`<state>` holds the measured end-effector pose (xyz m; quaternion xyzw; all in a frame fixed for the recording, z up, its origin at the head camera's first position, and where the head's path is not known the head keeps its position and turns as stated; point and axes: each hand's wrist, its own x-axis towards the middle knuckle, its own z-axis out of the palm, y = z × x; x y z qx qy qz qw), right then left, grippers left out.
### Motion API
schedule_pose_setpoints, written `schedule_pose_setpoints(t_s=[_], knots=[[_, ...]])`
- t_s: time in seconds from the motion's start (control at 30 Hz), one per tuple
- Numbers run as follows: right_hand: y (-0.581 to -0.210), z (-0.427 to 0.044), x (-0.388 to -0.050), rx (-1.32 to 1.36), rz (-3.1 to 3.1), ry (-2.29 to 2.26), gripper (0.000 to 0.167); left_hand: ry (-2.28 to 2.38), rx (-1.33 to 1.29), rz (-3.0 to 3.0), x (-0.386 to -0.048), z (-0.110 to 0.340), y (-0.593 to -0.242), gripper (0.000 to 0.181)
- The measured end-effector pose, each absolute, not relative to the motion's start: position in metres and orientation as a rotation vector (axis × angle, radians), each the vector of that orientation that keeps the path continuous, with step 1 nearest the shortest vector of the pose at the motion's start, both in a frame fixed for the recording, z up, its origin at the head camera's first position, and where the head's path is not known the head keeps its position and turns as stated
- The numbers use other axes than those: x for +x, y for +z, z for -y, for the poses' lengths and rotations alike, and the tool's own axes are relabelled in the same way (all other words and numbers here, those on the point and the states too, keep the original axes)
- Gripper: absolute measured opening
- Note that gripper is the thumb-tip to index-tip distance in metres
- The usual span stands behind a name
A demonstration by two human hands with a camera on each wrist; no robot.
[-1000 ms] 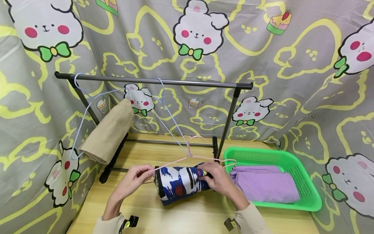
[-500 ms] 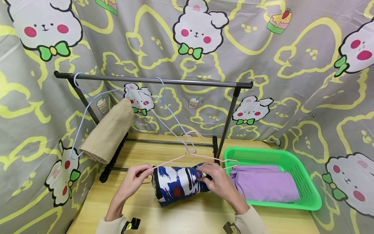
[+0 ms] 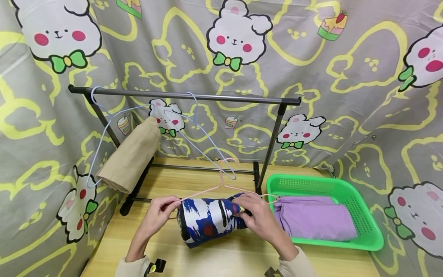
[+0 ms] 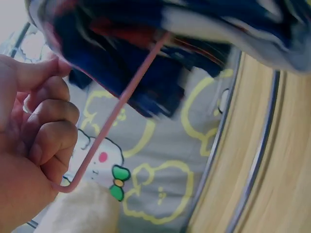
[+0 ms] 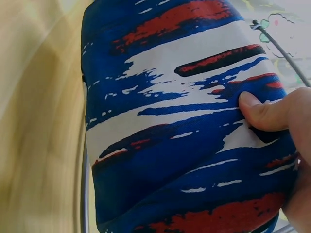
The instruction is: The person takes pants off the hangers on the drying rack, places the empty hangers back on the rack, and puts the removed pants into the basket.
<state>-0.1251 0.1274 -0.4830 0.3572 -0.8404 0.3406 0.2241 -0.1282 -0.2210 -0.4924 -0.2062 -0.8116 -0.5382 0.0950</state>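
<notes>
My left hand (image 3: 157,213) pinches the left end of a pink hanger (image 3: 221,179), whose hook points up. Over its lower bar hangs a folded garment (image 3: 207,219) in blue, white and red. My right hand (image 3: 257,215) grips the garment's right side. In the right wrist view, the thumb (image 5: 260,110) presses on the patterned fabric (image 5: 189,150); the other fingers are mostly hidden. From the left wrist, the pink bar (image 4: 112,116) runs up under the cloth, beside the curled left fingers (image 4: 56,111).
A black rack (image 3: 235,98) stands behind the hands. On its rail hang a blue hanger (image 3: 98,148) with a beige garment (image 3: 133,157) and a second blue hanger (image 3: 211,142). At right, a green basket (image 3: 370,231) holds a folded purple cloth (image 3: 315,219) on the wooden table (image 3: 117,238).
The patterned garment has shifted slightly left. The pink hanger's right end rose a little, then dropped. The second blue hanger's lower end has swung to the right.
</notes>
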Motion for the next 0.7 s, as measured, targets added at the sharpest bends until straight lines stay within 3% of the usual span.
schedule_pose_setpoints(t_s=[0.2, 0.43, 0.7], knots=[[-0.478, -0.137, -0.115, 0.945, 2.310, 1.029, 0.039, -1.522, -0.536, 2.402, -0.128, 0.224, -0.497, 0.024], [-0.470, -0.150, -0.107, 0.998, 2.165, 1.136, 0.044, -1.481, -0.585, 2.385, -0.115, 0.225, -0.476, 0.024], [-0.464, -0.164, -0.101, 0.989, 2.108, 1.172, 0.048, -1.540, -0.512, 2.319, -0.113, 0.263, -0.492, 0.028]])
